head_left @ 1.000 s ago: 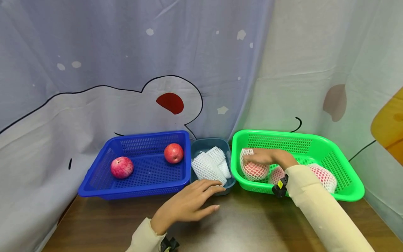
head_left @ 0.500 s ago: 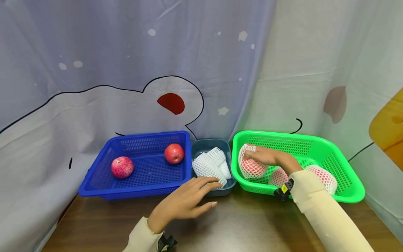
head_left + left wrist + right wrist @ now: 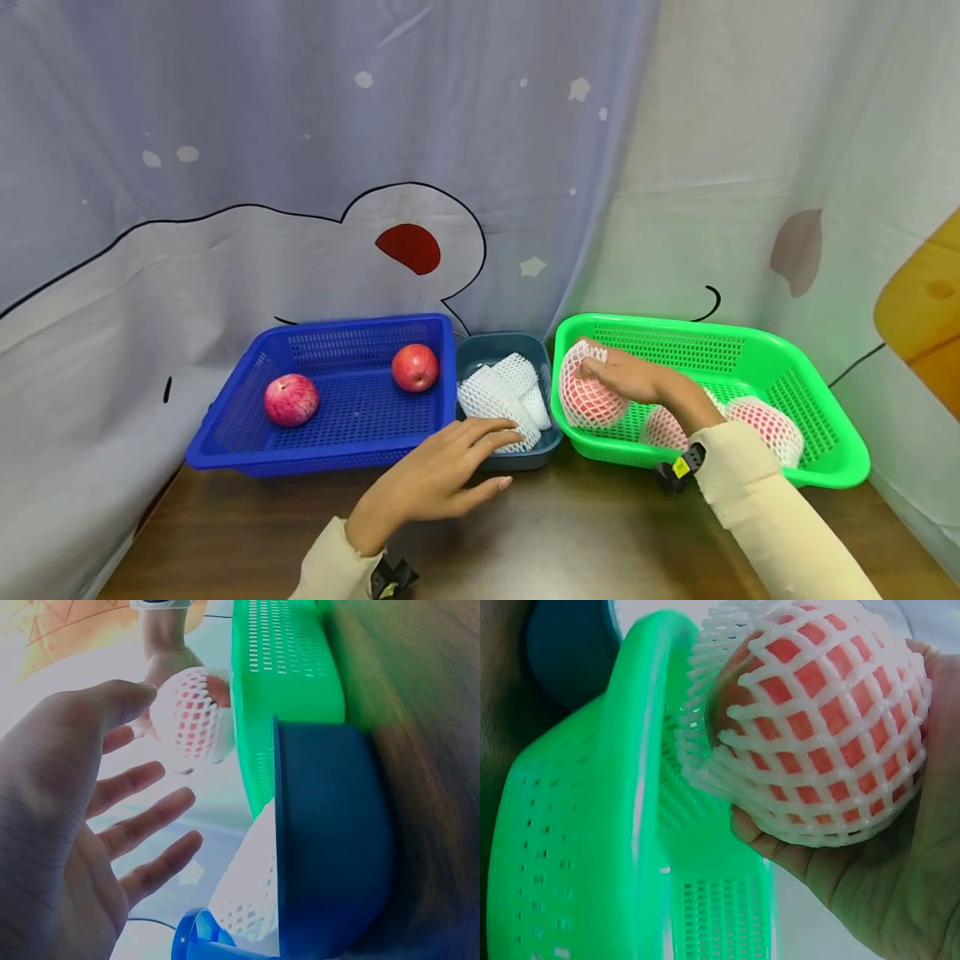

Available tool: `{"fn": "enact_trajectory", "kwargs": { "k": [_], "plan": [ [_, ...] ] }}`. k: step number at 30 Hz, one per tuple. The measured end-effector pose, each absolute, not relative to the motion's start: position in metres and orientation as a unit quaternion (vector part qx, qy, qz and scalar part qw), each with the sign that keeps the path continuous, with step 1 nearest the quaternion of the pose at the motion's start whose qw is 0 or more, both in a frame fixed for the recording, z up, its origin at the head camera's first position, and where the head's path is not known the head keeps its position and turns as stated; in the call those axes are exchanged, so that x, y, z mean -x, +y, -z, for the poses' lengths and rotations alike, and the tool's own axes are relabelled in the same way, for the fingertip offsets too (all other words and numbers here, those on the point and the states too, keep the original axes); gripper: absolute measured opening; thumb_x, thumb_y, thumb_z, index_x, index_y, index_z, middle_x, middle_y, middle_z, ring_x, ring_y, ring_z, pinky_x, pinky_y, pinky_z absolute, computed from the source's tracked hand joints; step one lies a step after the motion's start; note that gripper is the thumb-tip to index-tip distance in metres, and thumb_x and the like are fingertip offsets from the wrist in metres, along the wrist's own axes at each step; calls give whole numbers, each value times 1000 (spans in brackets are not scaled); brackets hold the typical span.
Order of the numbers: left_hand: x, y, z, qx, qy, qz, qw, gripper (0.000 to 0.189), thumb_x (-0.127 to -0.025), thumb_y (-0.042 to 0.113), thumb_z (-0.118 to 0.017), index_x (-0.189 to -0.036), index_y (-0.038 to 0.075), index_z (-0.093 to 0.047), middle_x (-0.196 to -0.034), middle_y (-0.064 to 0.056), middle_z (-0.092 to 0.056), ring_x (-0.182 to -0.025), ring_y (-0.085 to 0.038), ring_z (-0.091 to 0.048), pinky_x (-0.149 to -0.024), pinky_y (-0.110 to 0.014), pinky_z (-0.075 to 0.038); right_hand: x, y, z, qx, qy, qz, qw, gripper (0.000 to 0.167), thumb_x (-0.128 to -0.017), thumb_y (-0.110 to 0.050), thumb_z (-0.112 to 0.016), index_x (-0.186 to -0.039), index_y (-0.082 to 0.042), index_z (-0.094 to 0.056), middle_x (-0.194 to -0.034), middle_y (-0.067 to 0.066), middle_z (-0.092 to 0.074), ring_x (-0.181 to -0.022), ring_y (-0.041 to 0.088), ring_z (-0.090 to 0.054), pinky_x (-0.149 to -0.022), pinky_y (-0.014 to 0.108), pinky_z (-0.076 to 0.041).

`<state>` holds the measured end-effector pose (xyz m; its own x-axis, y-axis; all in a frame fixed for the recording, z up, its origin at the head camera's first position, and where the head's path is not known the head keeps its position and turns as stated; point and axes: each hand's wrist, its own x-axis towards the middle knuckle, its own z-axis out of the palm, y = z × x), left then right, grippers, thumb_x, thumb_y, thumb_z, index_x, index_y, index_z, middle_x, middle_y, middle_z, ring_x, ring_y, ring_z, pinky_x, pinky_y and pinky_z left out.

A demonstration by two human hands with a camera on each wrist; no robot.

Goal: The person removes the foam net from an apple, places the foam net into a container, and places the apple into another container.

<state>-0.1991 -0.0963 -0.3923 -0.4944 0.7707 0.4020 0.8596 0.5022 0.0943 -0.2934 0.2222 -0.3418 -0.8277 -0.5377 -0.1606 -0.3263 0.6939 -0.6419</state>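
My right hand [image 3: 641, 379] grips an apple in a white foam net [image 3: 591, 398] over the left end of the green basket [image 3: 828, 450]. From the left wrist view the netted apple [image 3: 193, 718] appears raised past the basket's rim. Up close on the right wrist side, the net [image 3: 821, 742] wraps most of the apple, and a loose flap leaves some skin bare. With fingers spread, my left hand [image 3: 431, 483] hovers at the front of the small teal box [image 3: 504, 340], which holds several white foam nets [image 3: 498, 404]. Its palm [image 3: 67, 877] holds nothing.
Left of the box, a blue basket [image 3: 352, 454] contains two bare red apples [image 3: 291, 400]. More netted apples [image 3: 768, 425] lie in the green basket. All the containers stand on a brown wooden table [image 3: 540, 542] against a printed curtain [image 3: 300, 125].
My right hand has lifted the netted apple slightly and shifted it left toward the basket's edge. My left hand has drifted a little left and stays spread.
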Motion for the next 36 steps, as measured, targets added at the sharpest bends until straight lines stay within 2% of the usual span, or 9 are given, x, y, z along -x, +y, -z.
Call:
{"fn": "enact_trajectory", "kwargs": {
  "k": [2, 3, 7, 9, 12, 19, 24, 29, 36],
  "plan": [
    [199, -97, 392, 474, -856, 143, 152, 49, -99, 42, -56, -143, 21, -49, -145, 2, -52, -134, -11, -50, -108, -34, -47, 288, 220, 340, 238, 904, 316, 161, 62, -103, -36, -26, -139, 7, -50, -152, 26, -41, -143, 44, -37, -119, 58, -26],
    [199, -97, 392, 472, -857, 144, 149, 50, -99, 42, -56, -144, 21, -49, -146, 2, -52, -134, -11, -50, -108, -34, -46, 286, 218, 339, 240, 903, 320, 156, 60, -102, -36, -28, -141, 5, -49, -149, 26, -45, -139, 42, -42, -117, 56, -31],
    [200, -97, 391, 471, -855, 155, 151, 49, -99, 41, -56, -143, 19, -50, -145, 2, -52, -134, -11, -50, -110, -33, -46, 279, 211, 338, 254, 886, 360, 141, 40, -99, -28, -33, -130, -6, -47, -121, 20, -55, -106, 31, -60, -95, 46, -50],
    [200, -97, 392, 474, -851, 165, 156, 49, -99, 39, -57, -143, 18, -50, -144, 2, -53, -134, -11, -51, -110, -32, -45, 275, 206, 337, 265, 873, 386, 136, 28, -97, -23, -35, -122, -12, -42, -100, 12, -54, -84, 19, -59, -77, 37, -53],
    [200, -97, 394, 476, -845, 180, 162, 49, -99, 37, -57, -143, 15, -50, -143, 0, -53, -133, -12, -52, -110, -32, -46, 268, 200, 338, 278, 858, 415, 123, 26, -97, -18, -34, -120, -12, -44, -101, 14, -56, -78, 19, -62, -68, 36, -56],
    [199, -97, 399, 465, -848, 201, 157, 52, -99, 37, -58, -145, 14, -47, -143, -1, -53, -134, -13, -51, -109, -33, -47, 250, 185, 338, 313, 851, 415, 70, 28, -101, -17, -31, -124, -13, -46, -110, 11, -54, -94, 19, -60, -81, 31, -53],
    [199, -96, 399, 454, -852, 208, 155, 54, -99, 38, -58, -146, 15, -45, -144, 0, -53, -135, -12, -51, -110, -32, -46, 240, 178, 339, 318, 859, 401, 37, 29, -104, -22, -31, -127, -14, -47, -116, 7, -53, -103, 19, -55, -88, 33, -50],
    [199, -95, 397, 447, -854, 213, 161, 54, -98, 38, -59, -146, 15, -45, -142, -1, -54, -134, -12, -52, -109, -32, -47, 231, 171, 342, 315, 863, 393, 21, 28, -104, -22, -31, -125, -17, -48, -115, 3, -55, -107, 19, -54, -92, 38, -47],
    [199, -95, 397, 445, -853, 214, 165, 53, -98, 39, -60, -143, 15, -47, -138, -1, -56, -131, -11, -54, -107, -31, -48, 218, 165, 350, 318, 862, 393, -21, 26, -101, -17, -35, -120, -18, -52, -113, 2, -58, -103, 16, -57, -90, 34, -50]
  ]
}}
